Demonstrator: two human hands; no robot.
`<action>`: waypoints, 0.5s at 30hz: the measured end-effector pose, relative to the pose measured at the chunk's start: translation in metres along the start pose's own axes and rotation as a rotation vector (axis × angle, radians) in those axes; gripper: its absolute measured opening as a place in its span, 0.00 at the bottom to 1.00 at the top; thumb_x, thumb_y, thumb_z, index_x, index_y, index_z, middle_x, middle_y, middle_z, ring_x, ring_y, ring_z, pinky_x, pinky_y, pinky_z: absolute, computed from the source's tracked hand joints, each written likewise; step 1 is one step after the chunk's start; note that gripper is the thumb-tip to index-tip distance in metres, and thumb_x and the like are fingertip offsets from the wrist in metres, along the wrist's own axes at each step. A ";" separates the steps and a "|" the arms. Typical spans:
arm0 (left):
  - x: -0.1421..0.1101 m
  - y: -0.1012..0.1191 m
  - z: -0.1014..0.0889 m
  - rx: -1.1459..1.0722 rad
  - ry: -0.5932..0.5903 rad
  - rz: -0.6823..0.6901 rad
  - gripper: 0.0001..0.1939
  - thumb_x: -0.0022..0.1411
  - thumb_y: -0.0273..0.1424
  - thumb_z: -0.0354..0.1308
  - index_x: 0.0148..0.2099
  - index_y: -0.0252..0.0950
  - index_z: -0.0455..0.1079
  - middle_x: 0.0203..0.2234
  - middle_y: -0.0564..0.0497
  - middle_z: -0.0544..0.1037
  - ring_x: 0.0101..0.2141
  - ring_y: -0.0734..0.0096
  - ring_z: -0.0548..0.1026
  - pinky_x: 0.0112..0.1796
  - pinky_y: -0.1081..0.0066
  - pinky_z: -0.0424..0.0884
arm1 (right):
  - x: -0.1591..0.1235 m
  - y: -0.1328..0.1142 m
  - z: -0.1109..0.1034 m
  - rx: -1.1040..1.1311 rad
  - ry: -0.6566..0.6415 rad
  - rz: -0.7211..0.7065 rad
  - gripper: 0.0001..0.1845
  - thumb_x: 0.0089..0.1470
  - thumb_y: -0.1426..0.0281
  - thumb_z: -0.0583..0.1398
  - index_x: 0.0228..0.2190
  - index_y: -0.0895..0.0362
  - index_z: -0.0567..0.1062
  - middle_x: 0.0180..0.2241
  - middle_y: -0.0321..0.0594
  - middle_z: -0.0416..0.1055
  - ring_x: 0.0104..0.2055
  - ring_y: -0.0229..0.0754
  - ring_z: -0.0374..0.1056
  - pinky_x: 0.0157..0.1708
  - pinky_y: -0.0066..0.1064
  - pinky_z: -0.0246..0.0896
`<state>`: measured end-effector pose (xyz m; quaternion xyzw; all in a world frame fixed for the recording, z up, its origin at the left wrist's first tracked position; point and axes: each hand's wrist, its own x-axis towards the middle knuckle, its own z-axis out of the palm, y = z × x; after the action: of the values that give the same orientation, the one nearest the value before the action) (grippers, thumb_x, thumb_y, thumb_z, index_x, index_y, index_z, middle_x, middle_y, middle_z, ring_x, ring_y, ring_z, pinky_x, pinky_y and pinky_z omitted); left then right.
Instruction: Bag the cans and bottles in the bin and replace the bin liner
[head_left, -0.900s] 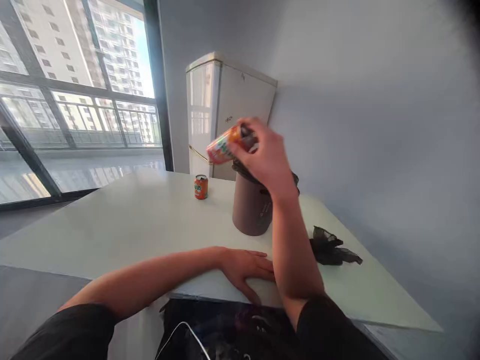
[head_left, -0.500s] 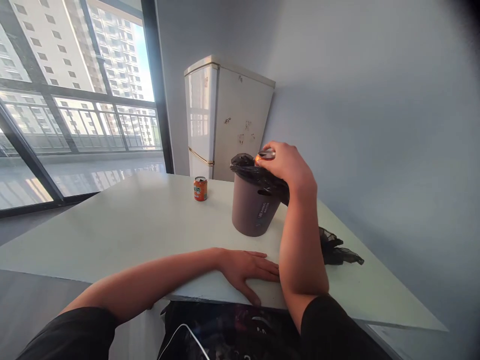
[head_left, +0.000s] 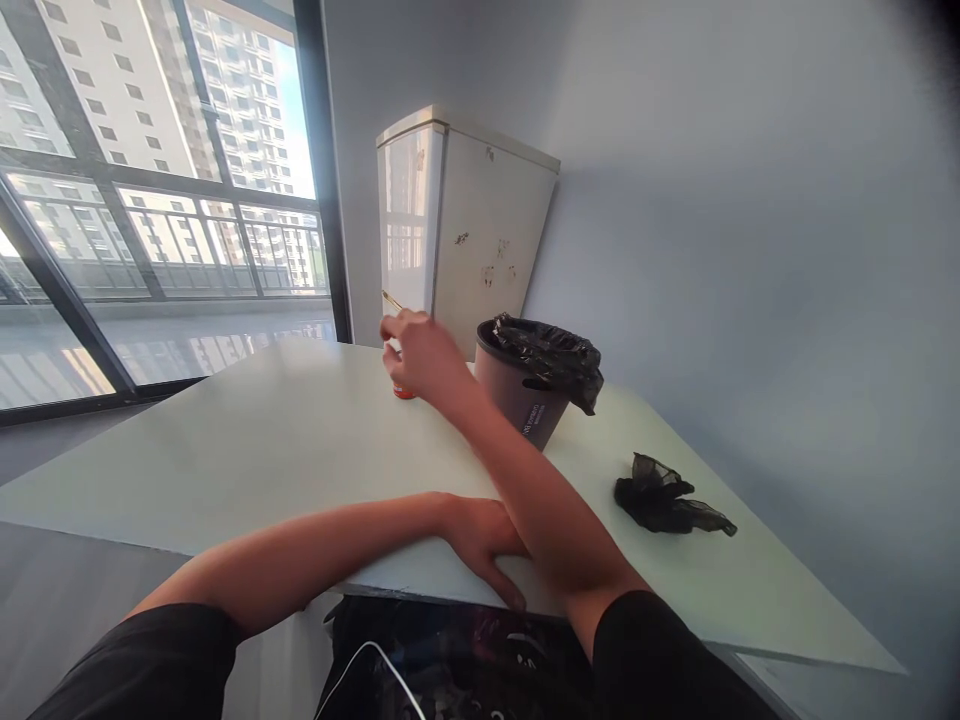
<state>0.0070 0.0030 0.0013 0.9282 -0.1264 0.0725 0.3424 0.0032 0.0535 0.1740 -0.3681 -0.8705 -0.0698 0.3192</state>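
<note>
Pale lettering (head_left: 531, 418) on the bin (head_left: 504, 385), too small to read

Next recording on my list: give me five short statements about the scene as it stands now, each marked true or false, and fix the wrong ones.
1. The right hand hides most of the orange can. True.
2. A black liner hangs over the rim of the bin. True.
3. The right hand is inside the bin. False: in view it is to the left of the bin.
4. The left hand lies on the table, partly hidden by the right forearm. True.
5. The bin lies on its side. False: it stands upright on the table.
</note>
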 end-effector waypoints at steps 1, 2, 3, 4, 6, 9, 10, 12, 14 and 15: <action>0.000 -0.001 0.000 -0.007 -0.017 -0.005 0.40 0.66 0.56 0.65 0.71 0.38 0.73 0.67 0.43 0.76 0.68 0.42 0.72 0.72 0.60 0.60 | 0.002 0.004 0.023 -0.005 -0.056 -0.001 0.09 0.67 0.76 0.57 0.45 0.56 0.77 0.48 0.47 0.76 0.51 0.50 0.71 0.46 0.37 0.69; -0.001 -0.001 0.000 -0.016 -0.035 -0.014 0.39 0.66 0.56 0.65 0.70 0.38 0.73 0.67 0.43 0.76 0.68 0.42 0.72 0.72 0.60 0.61 | 0.003 0.010 0.045 -0.009 -0.105 0.027 0.12 0.66 0.78 0.57 0.47 0.57 0.77 0.52 0.49 0.76 0.55 0.51 0.71 0.48 0.38 0.69; -0.001 -0.001 0.000 -0.022 -0.048 -0.023 0.38 0.67 0.55 0.64 0.70 0.38 0.74 0.67 0.43 0.76 0.68 0.43 0.72 0.72 0.61 0.60 | 0.003 0.018 0.065 -0.004 -0.142 0.064 0.16 0.65 0.80 0.57 0.51 0.57 0.76 0.59 0.50 0.73 0.58 0.51 0.69 0.51 0.38 0.70; -0.002 -0.001 0.000 -0.026 -0.054 -0.029 0.38 0.68 0.55 0.63 0.70 0.38 0.74 0.66 0.43 0.76 0.68 0.43 0.72 0.72 0.61 0.59 | 0.001 0.026 0.083 -0.005 -0.166 0.094 0.19 0.63 0.81 0.58 0.54 0.58 0.76 0.65 0.51 0.69 0.60 0.51 0.69 0.51 0.38 0.70; -0.003 -0.001 0.000 -0.024 -0.050 -0.034 0.37 0.68 0.56 0.62 0.70 0.37 0.74 0.66 0.44 0.77 0.68 0.43 0.71 0.73 0.61 0.57 | -0.004 0.044 0.108 -0.006 -0.189 0.152 0.23 0.63 0.82 0.58 0.57 0.60 0.74 0.72 0.54 0.61 0.62 0.53 0.69 0.49 0.39 0.72; -0.004 -0.003 0.002 -0.006 -0.032 -0.026 0.38 0.67 0.57 0.63 0.69 0.37 0.75 0.65 0.43 0.78 0.68 0.43 0.71 0.73 0.61 0.58 | -0.010 0.066 0.126 0.007 -0.196 0.208 0.27 0.64 0.80 0.58 0.62 0.58 0.71 0.74 0.52 0.57 0.59 0.51 0.71 0.49 0.38 0.72; -0.004 -0.004 0.003 -0.002 -0.026 -0.027 0.38 0.67 0.57 0.63 0.69 0.38 0.76 0.64 0.44 0.78 0.68 0.42 0.72 0.73 0.61 0.58 | -0.010 0.071 0.129 0.013 -0.192 0.219 0.27 0.64 0.80 0.58 0.63 0.56 0.71 0.73 0.51 0.59 0.58 0.50 0.72 0.50 0.37 0.72; -0.003 -0.005 0.004 -0.004 -0.016 -0.041 0.38 0.66 0.58 0.63 0.67 0.39 0.77 0.64 0.45 0.78 0.67 0.42 0.73 0.72 0.61 0.59 | -0.010 0.078 0.133 0.026 -0.178 0.233 0.27 0.64 0.80 0.58 0.62 0.55 0.71 0.69 0.48 0.65 0.56 0.47 0.73 0.49 0.34 0.71; -0.003 -0.005 0.004 -0.013 -0.015 -0.069 0.39 0.65 0.59 0.64 0.67 0.39 0.78 0.65 0.45 0.78 0.68 0.42 0.72 0.72 0.62 0.59 | -0.008 0.080 0.135 0.037 -0.164 0.240 0.23 0.65 0.80 0.56 0.59 0.54 0.72 0.64 0.46 0.70 0.54 0.44 0.74 0.45 0.30 0.70; -0.003 -0.004 0.003 -0.018 -0.015 -0.079 0.39 0.64 0.59 0.64 0.66 0.39 0.78 0.65 0.45 0.78 0.68 0.41 0.71 0.72 0.62 0.59 | -0.007 0.080 0.136 0.039 -0.156 0.243 0.21 0.65 0.81 0.56 0.56 0.54 0.73 0.61 0.45 0.71 0.53 0.43 0.74 0.44 0.29 0.69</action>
<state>0.0051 0.0045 -0.0046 0.9299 -0.0928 0.0507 0.3522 -0.0065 0.1551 0.0536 -0.4688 -0.8429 0.0152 0.2636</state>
